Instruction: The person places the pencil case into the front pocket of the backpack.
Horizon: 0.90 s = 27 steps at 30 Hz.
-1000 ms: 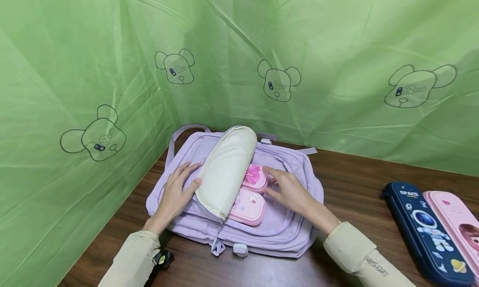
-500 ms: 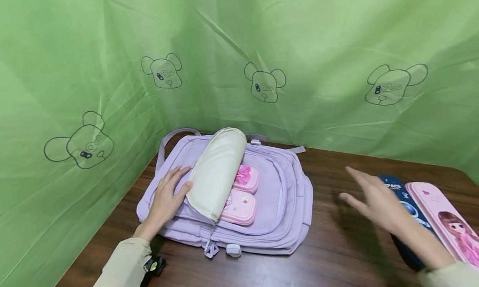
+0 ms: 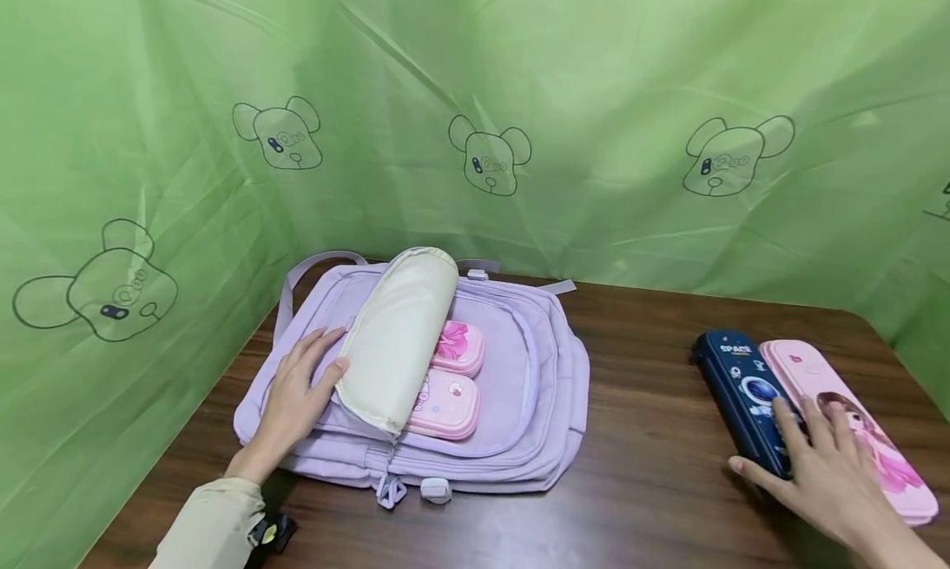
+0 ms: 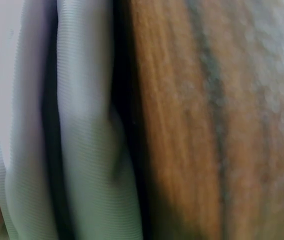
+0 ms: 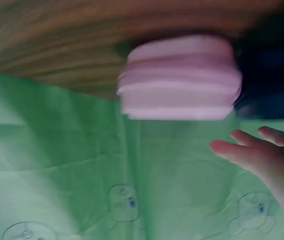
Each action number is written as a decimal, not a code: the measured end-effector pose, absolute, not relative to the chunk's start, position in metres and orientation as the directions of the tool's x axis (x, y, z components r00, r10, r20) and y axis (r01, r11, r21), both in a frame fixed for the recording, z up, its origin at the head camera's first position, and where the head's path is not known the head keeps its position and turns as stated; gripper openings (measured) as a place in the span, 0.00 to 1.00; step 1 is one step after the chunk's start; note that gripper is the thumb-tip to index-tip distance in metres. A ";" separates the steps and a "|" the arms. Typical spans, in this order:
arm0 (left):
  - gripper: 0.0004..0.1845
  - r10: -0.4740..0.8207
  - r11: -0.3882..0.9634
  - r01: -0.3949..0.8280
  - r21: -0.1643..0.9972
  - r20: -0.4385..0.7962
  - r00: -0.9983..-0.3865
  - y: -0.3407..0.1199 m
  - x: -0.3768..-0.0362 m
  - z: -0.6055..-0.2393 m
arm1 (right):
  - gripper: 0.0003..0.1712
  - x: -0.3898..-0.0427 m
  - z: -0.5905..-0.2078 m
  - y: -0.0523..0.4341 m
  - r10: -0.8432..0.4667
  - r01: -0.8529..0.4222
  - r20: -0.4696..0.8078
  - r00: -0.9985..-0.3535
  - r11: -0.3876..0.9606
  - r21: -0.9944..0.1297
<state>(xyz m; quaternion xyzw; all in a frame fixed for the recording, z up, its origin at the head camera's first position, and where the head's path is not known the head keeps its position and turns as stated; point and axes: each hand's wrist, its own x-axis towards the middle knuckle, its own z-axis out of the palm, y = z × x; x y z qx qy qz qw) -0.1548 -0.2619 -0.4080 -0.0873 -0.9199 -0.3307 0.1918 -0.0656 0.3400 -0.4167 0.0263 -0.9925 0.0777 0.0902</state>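
Note:
A lilac backpack lies on the table, its front pocket's cream-lined flap folded back. Two pink pencil cases stick out from beneath the flap: one with a bow, and a paler case in front of it. My left hand rests on the backpack, thumb at the flap's edge. Fingers spread, my right hand is over a navy space pencil case and a pink pencil case with a doll picture; contact cannot be told. The right wrist view shows the pink case blurred.
Dark wooden table lies between the backpack and the cases at right. A green curtain with bear-face drawings hangs behind and at the left. A buckle and zipper pull lie at the backpack's near side.
My right hand has left the bow pencil case and moved right, over the navy and pink cases. My left hand stays on the backpack. The view has turned rightward.

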 end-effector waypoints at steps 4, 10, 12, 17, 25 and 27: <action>0.24 0.029 0.767 0.281 0.577 0.406 -0.913 -0.265 -0.151 -0.408 | 0.59 -0.067 -0.425 0.328 -0.116 -0.162 0.242 -0.963 0.970 -0.181; 0.24 0.031 0.754 0.275 0.596 0.385 -0.922 -0.261 -0.151 -0.408 | 0.58 -0.065 -0.424 0.322 -0.104 -0.147 0.171 -0.980 0.955 -0.258; 0.24 0.032 0.751 0.270 0.603 0.376 -0.926 -0.259 -0.151 -0.408 | 0.60 -0.065 -0.423 0.323 -0.084 -0.116 0.133 -0.988 0.960 -0.254; 0.25 0.026 0.747 0.261 0.612 0.365 -0.931 -0.259 -0.152 -0.407 | 0.62 -0.070 -0.422 0.321 -0.111 -0.175 0.255 -0.960 0.954 -0.244; 0.26 0.021 0.745 0.222 0.629 0.310 -0.951 -0.263 -0.150 -0.396 | 0.55 -0.091 -0.383 0.290 -0.137 -0.316 0.469 -0.872 0.891 -0.327; 0.26 0.012 0.741 0.213 0.636 0.305 -0.952 -0.263 -0.150 -0.394 | 0.55 -0.098 -0.367 0.271 -0.178 -0.362 0.477 -0.861 0.872 -0.328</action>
